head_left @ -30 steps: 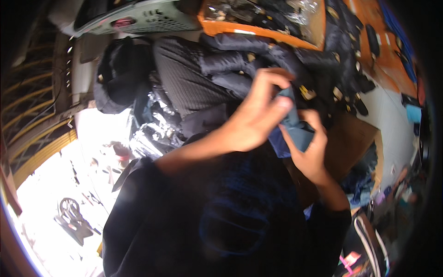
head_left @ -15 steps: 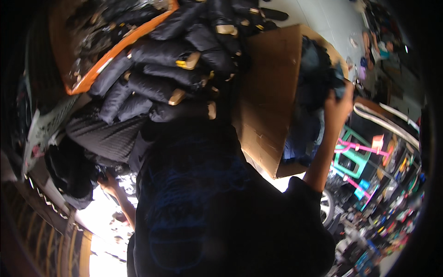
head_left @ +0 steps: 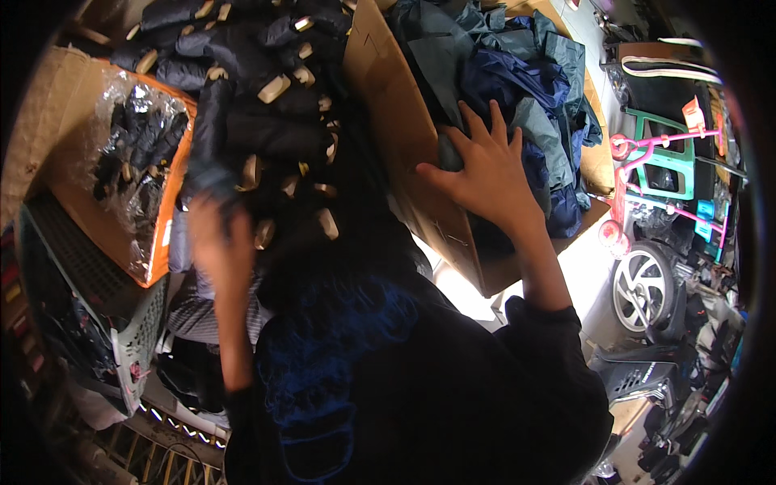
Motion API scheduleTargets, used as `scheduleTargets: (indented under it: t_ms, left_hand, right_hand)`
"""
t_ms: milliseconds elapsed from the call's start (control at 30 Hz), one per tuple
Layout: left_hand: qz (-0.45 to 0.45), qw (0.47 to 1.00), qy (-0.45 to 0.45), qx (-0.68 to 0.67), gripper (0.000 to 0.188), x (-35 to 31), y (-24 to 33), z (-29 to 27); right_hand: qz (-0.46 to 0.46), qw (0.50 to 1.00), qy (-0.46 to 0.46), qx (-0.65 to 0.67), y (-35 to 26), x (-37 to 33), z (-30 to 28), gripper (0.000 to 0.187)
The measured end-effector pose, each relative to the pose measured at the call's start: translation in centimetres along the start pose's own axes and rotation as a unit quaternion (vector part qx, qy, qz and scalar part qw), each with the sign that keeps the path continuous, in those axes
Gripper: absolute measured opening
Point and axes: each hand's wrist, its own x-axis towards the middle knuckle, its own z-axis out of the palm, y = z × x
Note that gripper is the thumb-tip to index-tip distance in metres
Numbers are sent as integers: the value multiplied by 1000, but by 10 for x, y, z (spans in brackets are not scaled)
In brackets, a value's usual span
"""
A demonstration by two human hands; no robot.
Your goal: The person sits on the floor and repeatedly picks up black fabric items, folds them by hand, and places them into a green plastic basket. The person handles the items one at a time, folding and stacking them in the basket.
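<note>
My right hand (head_left: 493, 174) hovers over a cardboard box (head_left: 428, 145), its fingers spread and nothing in them. Crumpled dark green and navy cloth pieces (head_left: 517, 77) fill the box. On the left, my left hand (head_left: 220, 246) is smeared by motion. A blurred dark bluish thing (head_left: 214, 176) is at its fingertips and appears to be held; its kind is unclear. This hand is in front of a heap of black, puffy rolled bundles (head_left: 263, 133), many with a beige piece at one end.
Left of the heap stands an open carton with an orange rim (head_left: 182, 182), holding clear plastic and black items. A grey plastic crate (head_left: 121, 347) is below it. To the right are a pink scooter (head_left: 638, 153), a green stool (head_left: 683, 166) and a spoked wheel (head_left: 641, 287).
My left hand has come up from the lower left to the heap. My right hand has moved left from the box's far side, and its fingers have spread. The view has shifted.
</note>
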Motion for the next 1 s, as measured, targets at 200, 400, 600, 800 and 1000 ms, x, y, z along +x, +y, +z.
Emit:
scheduleTargets:
  t_ms: [200, 400, 600, 800, 1000]
  left_hand:
    - [279, 895, -292, 191, 36, 82, 97, 147]
    - [199, 798, -432, 370, 42, 48, 89, 251]
    - [262, 831, -379, 312, 33, 43, 74, 271]
    - [134, 872, -471, -12, 32, 42, 82, 234]
    - [62, 712, -560, -419, 31, 100, 130, 76]
  right_hand:
    - [64, 993, -96, 23, 21, -10, -15, 61]
    - [69, 980, -176, 60, 48, -22, -15, 58]
    - [38, 939, -328, 97, 91, -25, -36, 57]
    - [58, 916, -379, 117, 90, -20, -44, 58]
    - [100, 946, -218, 220, 81, 1, -58, 46]
